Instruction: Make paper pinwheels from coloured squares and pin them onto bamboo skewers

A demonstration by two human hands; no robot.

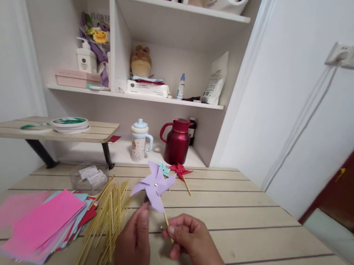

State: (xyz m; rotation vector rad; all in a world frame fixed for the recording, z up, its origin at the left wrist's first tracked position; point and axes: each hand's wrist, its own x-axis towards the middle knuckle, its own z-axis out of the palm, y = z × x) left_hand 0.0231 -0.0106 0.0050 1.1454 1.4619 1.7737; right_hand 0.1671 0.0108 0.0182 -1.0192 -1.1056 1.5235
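A purple paper pinwheel [154, 185] on a thin wooden stick is held up just above the wooden table [249, 226]. My right hand [188, 236] pinches the stick below the wheel. My left hand [133, 245] has its fingertips at the back of the wheel's lower edge. A red pinwheel [179, 170] and a light blue one [164, 169] lie on the table behind it. A bundle of several wooden sticks [104, 220] lies left of my hands. A stack of coloured paper sheets [46, 221], pink on top, sits at the near left.
A clear plastic bag [90, 176] lies behind the sticks. A red jug [177, 141] and a small cup [139, 140] stand on the low shelf. A raised wooden board [11, 129] carries tape rolls [70, 124]. White shelving holds assorted items.
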